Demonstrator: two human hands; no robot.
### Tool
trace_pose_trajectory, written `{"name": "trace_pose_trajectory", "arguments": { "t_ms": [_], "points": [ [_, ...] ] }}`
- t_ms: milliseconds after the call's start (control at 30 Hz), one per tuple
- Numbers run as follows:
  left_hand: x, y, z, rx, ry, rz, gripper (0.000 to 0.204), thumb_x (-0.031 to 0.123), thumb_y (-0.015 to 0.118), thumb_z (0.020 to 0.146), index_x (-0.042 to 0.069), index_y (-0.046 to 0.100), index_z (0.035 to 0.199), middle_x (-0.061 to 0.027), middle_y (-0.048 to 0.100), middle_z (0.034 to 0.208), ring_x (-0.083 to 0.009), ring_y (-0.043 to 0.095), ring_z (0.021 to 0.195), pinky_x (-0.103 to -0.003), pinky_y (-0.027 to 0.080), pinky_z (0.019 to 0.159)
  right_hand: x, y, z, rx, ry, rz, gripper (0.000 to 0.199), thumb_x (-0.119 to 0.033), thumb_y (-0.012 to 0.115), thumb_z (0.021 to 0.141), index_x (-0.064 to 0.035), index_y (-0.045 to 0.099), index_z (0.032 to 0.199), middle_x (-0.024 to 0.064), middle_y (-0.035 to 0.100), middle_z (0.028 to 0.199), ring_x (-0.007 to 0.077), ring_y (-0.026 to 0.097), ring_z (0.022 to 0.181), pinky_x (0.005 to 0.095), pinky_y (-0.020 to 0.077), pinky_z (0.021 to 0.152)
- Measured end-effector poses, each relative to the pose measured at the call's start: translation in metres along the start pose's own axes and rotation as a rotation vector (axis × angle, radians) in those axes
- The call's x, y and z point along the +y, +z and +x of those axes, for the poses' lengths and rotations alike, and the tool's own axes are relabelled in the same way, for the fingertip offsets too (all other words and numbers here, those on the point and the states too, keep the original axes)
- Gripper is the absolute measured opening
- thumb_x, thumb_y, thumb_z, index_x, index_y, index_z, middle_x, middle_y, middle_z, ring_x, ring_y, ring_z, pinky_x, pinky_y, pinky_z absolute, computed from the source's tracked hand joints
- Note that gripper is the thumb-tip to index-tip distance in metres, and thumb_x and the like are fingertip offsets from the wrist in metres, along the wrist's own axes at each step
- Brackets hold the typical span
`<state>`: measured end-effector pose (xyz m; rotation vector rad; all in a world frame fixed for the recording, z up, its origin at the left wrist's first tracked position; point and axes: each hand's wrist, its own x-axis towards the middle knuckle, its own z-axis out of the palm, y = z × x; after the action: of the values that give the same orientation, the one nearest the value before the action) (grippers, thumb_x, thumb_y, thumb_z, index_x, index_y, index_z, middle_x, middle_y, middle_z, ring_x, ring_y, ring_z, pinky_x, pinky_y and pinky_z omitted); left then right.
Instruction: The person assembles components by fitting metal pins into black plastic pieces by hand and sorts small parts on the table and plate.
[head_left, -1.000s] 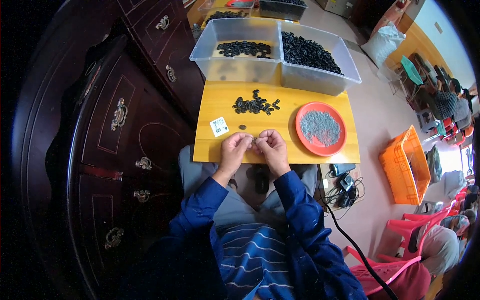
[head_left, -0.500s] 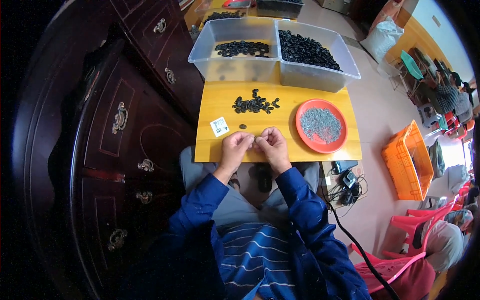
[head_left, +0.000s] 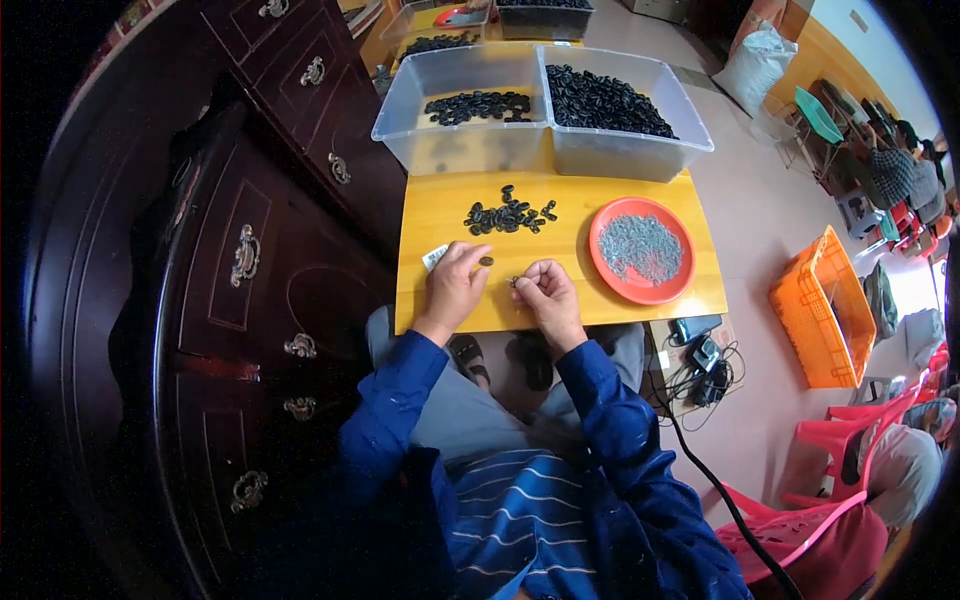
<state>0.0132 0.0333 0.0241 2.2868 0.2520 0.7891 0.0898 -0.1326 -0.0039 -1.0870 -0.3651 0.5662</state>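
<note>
My left hand (head_left: 457, 287) is over the yellow table's near left part, thumb and forefinger apart on either side of a single black oval piece (head_left: 486, 261) lying there. Close by, my right hand (head_left: 549, 297) is closed in a pinch, with small silvery bits (head_left: 514, 283) showing at the fingertips; their exact kind is too small to make out. A loose pile of black oval pieces (head_left: 505, 215) lies farther back. To the right, a red round dish (head_left: 688, 270) holds many tiny silvery metal parts (head_left: 641, 248). A white printed card (head_left: 434, 257) is partly covered by my left hand.
Two clear plastic bins (head_left: 450, 150) with black pieces stand along the table's (head_left: 590, 310) far edge. Dark wooden drawers (head_left: 235, 210) close off the left. On the right are an orange crate (head_left: 815, 310), cables with small devices (head_left: 705, 365), and pink chairs (head_left: 800, 540) with people.
My hands have come apart. The left has moved left and forward to the single black piece, its fingers spreading; the right stays near its place, still pinching. The view has shifted slightly.
</note>
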Motion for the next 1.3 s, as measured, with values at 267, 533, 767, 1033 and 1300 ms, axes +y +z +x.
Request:
{"name": "trace_pose_trajectory", "arguments": {
  "t_ms": [267, 533, 767, 1033, 1300],
  "points": [
    [-0.017, 0.008, 0.008, -0.039, 0.149, 0.262, 0.012, 0.011, 0.062, 0.090, 0.005, 0.064, 0.100, -0.0137, 0.063, 0.089, -0.0357, 0.062, 0.082, -0.043, 0.051, 0.073, -0.003, 0.005, -0.001, 0.016, 0.022, 0.025, 0.013, 0.001, 0.062, 0.094, -0.0056, 0.051, 0.097, 0.0003, 0.061, 0.079, 0.0084, 0.060, 0.069, 0.0226, 0.0494, 0.061],
    [-0.008, 0.003, -0.016, -0.039, -0.529, -0.681, 0.019, 0.015, 0.052, 0.102, 0.006, 0.062, 0.115, -0.0024, 0.065, 0.083, -0.0069, 0.057, 0.066, -0.023, 0.050, 0.059, -0.006, 0.004, -0.001, 0.010, 0.049, -0.005, 0.013, -0.001, 0.062, 0.094, -0.0059, 0.051, 0.097, -0.0003, 0.060, 0.080, 0.0084, 0.061, 0.070, 0.0223, 0.0498, 0.062],
    [-0.002, 0.003, -0.024, -0.070, -0.543, -0.824, 0.027, 0.008, 0.055, 0.100, 0.004, 0.059, 0.126, -0.0014, 0.067, 0.091, -0.0036, 0.058, 0.069, -0.020, 0.052, 0.065, -0.004, 0.002, 0.000, -0.031, 0.051, -0.008, 0.013, -0.002, 0.063, 0.095, -0.0059, 0.051, 0.098, 0.0015, 0.061, 0.081, 0.0091, 0.061, 0.070, 0.0227, 0.0511, 0.064],
    [0.004, 0.002, -0.031, -0.153, -0.485, -0.794, 0.029, 0.005, 0.064, 0.094, 0.001, 0.061, 0.123, -0.0002, 0.068, 0.094, -0.0038, 0.061, 0.079, -0.020, 0.051, 0.070, -0.004, 0.000, -0.001, -0.059, 0.053, -0.029, 0.012, -0.002, 0.063, 0.095, -0.0060, 0.052, 0.098, 0.0000, 0.061, 0.082, 0.0079, 0.061, 0.072, 0.0219, 0.0508, 0.065],
    [-0.003, 0.008, -0.038, -0.156, -0.333, -0.733, 0.029, 0.000, 0.069, 0.089, 0.000, 0.066, 0.118, 0.0025, 0.066, 0.093, -0.0034, 0.060, 0.083, -0.020, 0.051, 0.077, -0.005, -0.001, -0.001, -0.088, 0.071, -0.037, 0.012, -0.002, 0.063, 0.095, -0.0056, 0.052, 0.099, -0.0009, 0.060, 0.083, 0.0072, 0.061, 0.074, 0.0214, 0.0503, 0.065]
  ]
}}
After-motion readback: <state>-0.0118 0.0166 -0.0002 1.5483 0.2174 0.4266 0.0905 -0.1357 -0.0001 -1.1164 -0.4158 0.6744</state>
